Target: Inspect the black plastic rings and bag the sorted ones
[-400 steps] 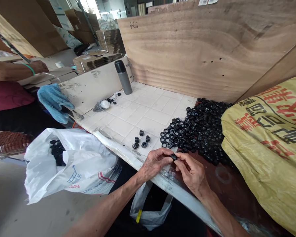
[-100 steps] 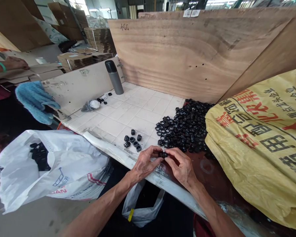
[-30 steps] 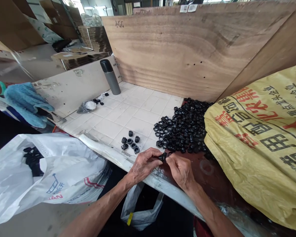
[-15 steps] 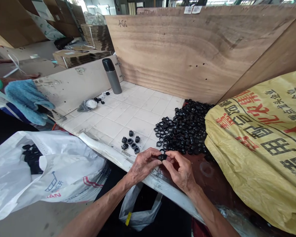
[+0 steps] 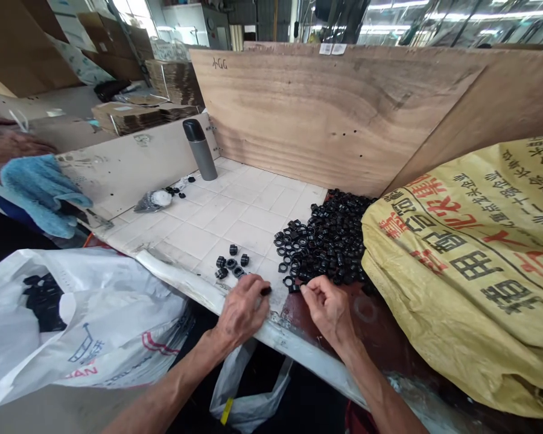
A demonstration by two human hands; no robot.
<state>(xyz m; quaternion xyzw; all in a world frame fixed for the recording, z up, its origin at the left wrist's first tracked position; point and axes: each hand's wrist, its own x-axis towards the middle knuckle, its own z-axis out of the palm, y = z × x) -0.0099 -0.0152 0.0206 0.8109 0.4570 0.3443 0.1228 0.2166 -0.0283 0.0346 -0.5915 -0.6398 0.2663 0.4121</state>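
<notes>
Close to the table's front edge, my left hand is closed with a small black plastic piece at its fingertips, partly hidden by the fingers. My right hand pinches a black ring-shaped nut between thumb and forefinger, at the near edge of a large pile of black ring nuts. Left of the pile, several black fittings stand in a small group on the white tiled tabletop, just beyond my left hand. The two hands are apart.
A yellow woven sack bounds the pile on the right. A grey flask and a clear bag stand further back. Wooden boards wall the table. At left are a white sack, a blue towel and another person's hand.
My hands were together on one black piece and have separated. The left moved leftward with a piece; the right now pinches a ring nut beside the pile. The view also tilted up slightly.
</notes>
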